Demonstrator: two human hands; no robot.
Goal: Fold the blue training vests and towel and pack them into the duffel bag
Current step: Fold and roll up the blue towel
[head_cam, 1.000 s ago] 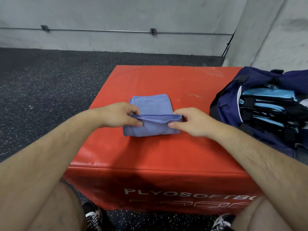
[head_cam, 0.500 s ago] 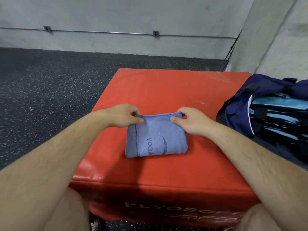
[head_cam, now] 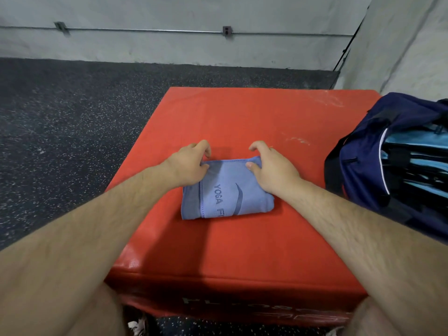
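Since a second ago the near flap of the towel (head_cam: pixel 228 195) has been carried over to the far edge. The cloth now lies as a flat, compact rectangle with "YOGA" lettering facing up, where before only a plain folded face showed. Both hands have travelled with that flap and now sit at the far side of the bundle.

The left hand (head_cam: pixel 191 163) is at the towel's 11 o'clock corner, its thumb on top and its fingers curled over the edge, pinching the cloth. The right hand (head_cam: pixel 271 170) is at the 1 o'clock corner. Its thumb presses the top layer and its fingers arch over the far edge, holding that corner. Whether those fingertips reach under the cloth cannot be told.

The towel rests near the middle of the red plyo box (head_cam: pixel 242 112), well apart from every edge. At 3 o'clock from it, on the right side of the box, stands the open navy duffel bag (head_cam: pixel 358 151). Folded light-blue vests (head_cam: pixel 412 156) with black trim lie inside. Speckled dark floor (head_cam: pixel 72 117) spreads from 9 to 12 o'clock, ending at a grey wall with a thin conduit (head_cam: pixel 145 31) running along it.
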